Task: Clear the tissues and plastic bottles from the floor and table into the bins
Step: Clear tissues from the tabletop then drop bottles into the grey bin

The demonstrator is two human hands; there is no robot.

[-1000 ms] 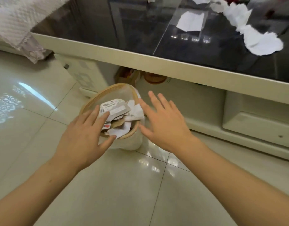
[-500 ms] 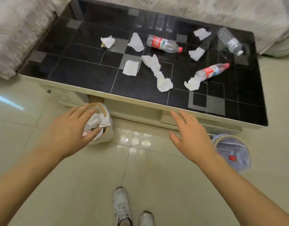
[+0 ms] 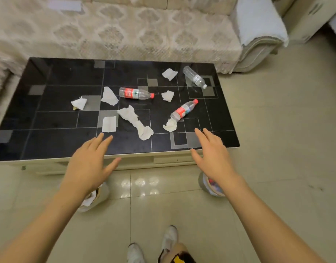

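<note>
- Left hand (image 3: 87, 164) — fingers straight and spread, palm down, holding nothing; raised in front of the near edge of the coffee table (image 3: 49, 141).
- Right hand (image 3: 212, 156) — likewise flat and spread, nothing in it, fingertips over the table's near right corner.
- Three plastic bottles lying on their sides on the black glass top: red-label bottle (image 3: 135, 93) at centre, second red-cap bottle (image 3: 184, 110) tilted right of centre, clear bottle (image 3: 194, 77) near the far right corner.
- Tissues scattered on the same top: long twisted tissue (image 3: 135, 121) at centre, flat square tissue (image 3: 109, 124) just beyond left fingertips, crumpled tissue (image 3: 170, 126) touching the base of the second bottle, four others farther back and left.
- Paper bin (image 3: 98, 196) on the floor under the left wrist, white paper inside.
- Second bin (image 3: 207, 185) on the floor under the right wrist; contents blurred.
- Sofa (image 3: 125, 31) behind the table; white shoes (image 3: 135, 253) at bottom edge.
</note>
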